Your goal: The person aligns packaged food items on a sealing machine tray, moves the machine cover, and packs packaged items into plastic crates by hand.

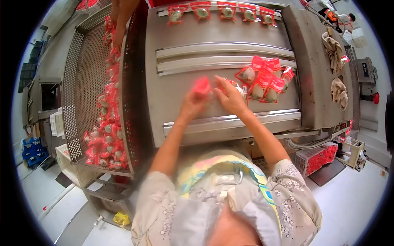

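Note:
My left hand (193,104), smeared by motion, is closed around a red packet (201,87) over the steel work surface. Close by on the right, my right hand (230,97) is curved over another red-and-clear packet (241,88), its thumb pointing left. Part of that packet shows past the fingers, and the palm hides the rest. Beside it lies a pile of red packets (264,84), each with a pale round item inside. Along the far metal bar, several similar packets (227,12) sit in a row.
To the left stands a perforated metal tray (88,82) with many red packets (107,139) inside. Another person's arm (121,24) reaches over its far end. Metal bars (225,53) cross the work surface. Cloths (339,93) lie on the right ledge. A crate of red packets (316,159) stands lower right.

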Demonstrator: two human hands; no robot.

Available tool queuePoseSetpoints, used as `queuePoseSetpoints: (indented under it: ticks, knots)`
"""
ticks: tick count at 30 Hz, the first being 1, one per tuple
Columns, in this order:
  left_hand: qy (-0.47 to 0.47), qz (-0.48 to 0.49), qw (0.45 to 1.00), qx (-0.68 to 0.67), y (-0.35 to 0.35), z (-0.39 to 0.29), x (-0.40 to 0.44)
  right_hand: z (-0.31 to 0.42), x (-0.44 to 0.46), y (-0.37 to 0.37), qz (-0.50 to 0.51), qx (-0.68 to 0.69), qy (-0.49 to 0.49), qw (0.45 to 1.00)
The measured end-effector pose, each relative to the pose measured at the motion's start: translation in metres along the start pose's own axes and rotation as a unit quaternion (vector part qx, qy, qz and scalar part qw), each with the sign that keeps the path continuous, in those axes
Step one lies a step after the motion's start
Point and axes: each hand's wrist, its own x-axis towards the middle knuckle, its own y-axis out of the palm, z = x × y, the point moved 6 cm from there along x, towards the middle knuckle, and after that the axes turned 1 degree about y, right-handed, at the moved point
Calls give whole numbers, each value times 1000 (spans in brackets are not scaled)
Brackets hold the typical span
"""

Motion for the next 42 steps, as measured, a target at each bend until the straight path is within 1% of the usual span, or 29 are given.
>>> queuePoseSetpoints:
  ticks: [1, 2, 3, 5, 6, 9, 12, 15, 18, 21, 24, 27, 29, 30, 33, 36, 37, 38, 40, 42]
  knots:
    - [15, 1, 1000, -4, -7, -2, -2, -6, 3, 13, 54, 41, 52, 996]
    - [31, 2, 999, -9, -12, -6, -5, -3, 4, 19, 69, 44, 55, 995]
    - [45, 4, 999, -14, -17, -8, -7, -9, 5, 25, 76, 60, 88, 991]
    - [29, -57, 997, -31, -31, -2, -6, -26, 9, 35, 89, 92, 153, 980]
    - [21, -87, 995, -40, -38, 2, -5, -27, 10, 39, 81, 129, 159, 975]
    - [-31, -130, 989, -63, -56, 20, -1, -23, 10, 54, 51, 245, 220, 943]
    - [-21, -171, 983, -57, -63, 16, 1, -18, 11, 63, 97, 291, 254, 917]
    - [-21, -177, 984, -13, -72, 16, -1, -35, 13, 69, 90, 328, 281, 897]
    - [49, -195, 980, 0, -71, 15, 1, -32, 15, 71, 96, 323, 270, 902]
    - [56, -231, 971, -36, -69, 7, 0, -13, 23, 73, 58, 328, 235, 913]
    - [57, -257, 965, -5, -76, -6, -4, -22, 29, 77, 32, 305, 262, 915]
    - [42, -302, 952, 32, -91, -4, -10, -38, 43, 82, -15, 133, 216, 967]
    - [20, -317, 948, -18, -106, 30, -6, -30, 53, 84, 8, 32, 216, 976]
    - [9, -324, 945, -44, -109, 31, -6, -28, 57, 85, 19, -18, 215, 976]
    - [-80, -311, 937, -135, -111, 34, -14, -41, 66, 96, 76, -66, 187, 977]
    - [-111, -289, 939, -152, -113, 35, -17, -50, 72, 104, 89, -65, 217, 970]
    - [-80, -272, 951, -124, -119, 49, -11, -51, 74, 103, 69, -57, 214, 973]
    - [-49, -254, 961, -95, -129, 78, -1, -52, 75, 103, 48, -49, 211, 975]
    - [-33, -227, 972, -51, -133, 86, 16, -52, 75, 98, 13, -49, 217, 975]
    - [-51, -213, 976, -16, -130, 91, 30, -51, 74, 90, -15, -64, 232, 971]
